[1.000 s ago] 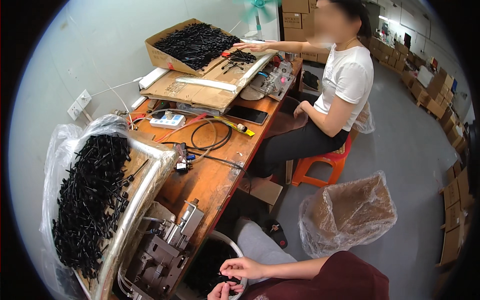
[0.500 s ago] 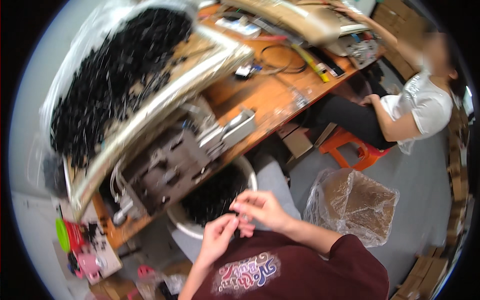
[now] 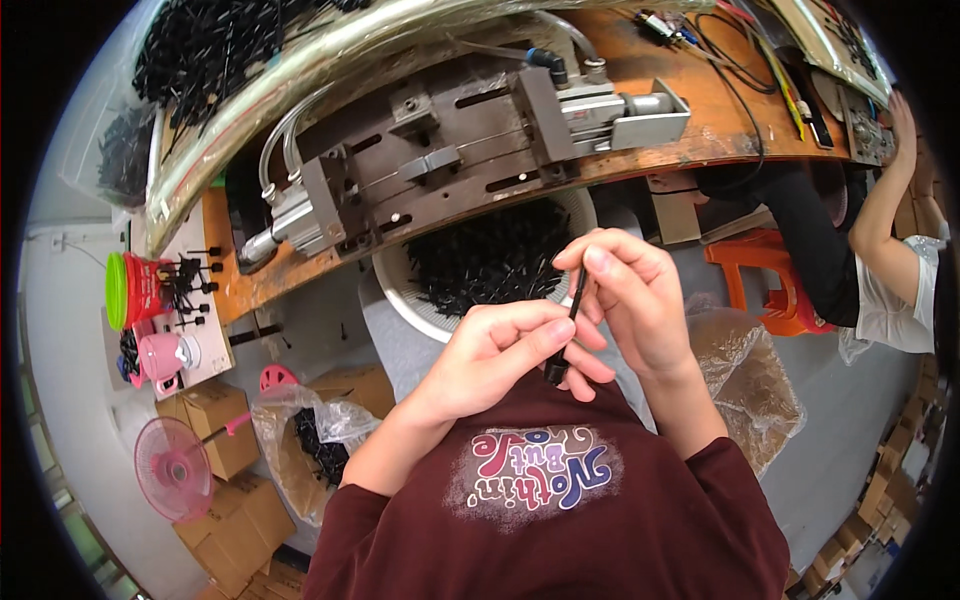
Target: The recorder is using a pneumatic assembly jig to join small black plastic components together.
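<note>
A thin black rod-like part (image 3: 577,300) with a thicker knob at its lower end stands tilted between my hands, close to my chest. My left hand (image 3: 500,352) pinches it between thumb and fingers around its lower half. At its upper end, the thumb and forefinger of my right hand (image 3: 635,295) are closed on it. Just beyond my hands, a round white basket (image 3: 412,312) holds a heap of similar black parts (image 3: 490,255). Above the basket, a dark metal fixture (image 3: 430,185) with pneumatic cylinders at both ends is mounted along the bench edge.
The wooden bench (image 3: 715,135) bears cables and a large tray of black parts (image 3: 215,60). At left are a red-and-green tub (image 3: 145,290) and a pink fan (image 3: 173,468). A plastic-lined box (image 3: 740,385) stands at right, near a seated co-worker's orange stool (image 3: 765,280).
The view has swung to the right and steadied, bringing the metal fixture to the upper middle. Both hands stay together, with the black part now plainly visible between them.
</note>
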Demonstrator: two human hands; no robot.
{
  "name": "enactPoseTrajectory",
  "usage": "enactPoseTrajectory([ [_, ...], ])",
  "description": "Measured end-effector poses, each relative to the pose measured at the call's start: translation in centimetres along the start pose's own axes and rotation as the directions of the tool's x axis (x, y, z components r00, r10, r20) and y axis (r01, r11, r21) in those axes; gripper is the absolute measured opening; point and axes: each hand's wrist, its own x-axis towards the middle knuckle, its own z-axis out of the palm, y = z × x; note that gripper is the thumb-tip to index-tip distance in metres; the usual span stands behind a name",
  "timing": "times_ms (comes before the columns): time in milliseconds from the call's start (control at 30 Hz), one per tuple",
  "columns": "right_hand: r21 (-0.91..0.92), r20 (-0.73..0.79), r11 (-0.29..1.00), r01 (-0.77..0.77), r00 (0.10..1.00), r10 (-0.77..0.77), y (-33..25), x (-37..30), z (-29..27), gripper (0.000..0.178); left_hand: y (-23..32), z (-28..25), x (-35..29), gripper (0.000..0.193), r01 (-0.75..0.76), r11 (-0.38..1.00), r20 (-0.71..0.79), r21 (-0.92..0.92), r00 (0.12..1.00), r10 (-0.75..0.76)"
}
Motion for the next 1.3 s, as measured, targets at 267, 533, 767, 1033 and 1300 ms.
enactPoseTrajectory([
  [267,-0.025,-0.057,0.998,0.059,0.997,-0.061,0.4,0.5,1.0,0.014,0.3,-0.6,-0.6,0.034,-0.016,0.999,0.023,-0.05,1.0,0.017],
  [533,-0.172,-0.054,0.973,0.153,0.985,-0.165,-0.5,0.8,-0.1,0.018,-0.1,-1.1,-0.8,0.026,-0.082,0.989,-0.074,0.121,0.993,0.091],
  [767,-0.853,-0.428,0.506,0.127,0.385,-0.818,-4.3,2.7,-20.2,0.024,-1.5,-1.1,0.0,0.014,-0.154,0.95,-0.168,0.273,0.964,0.204],
  [1033,-0.756,-0.43,0.136,-0.641,0.33,-0.84,-6.2,0.8,-38.3,0.067,-3.2,-1.8,1.0,0.01,-0.118,0.957,-0.219,0.266,0.959,0.18],
  [1300,-0.613,-0.679,0.212,-0.761,0.37,-0.634,-4.3,-0.7,-39.6,0.093,-3.2,0.3,1.6,0.021,-0.016,0.951,-0.162,0.309,0.984,0.069],
])
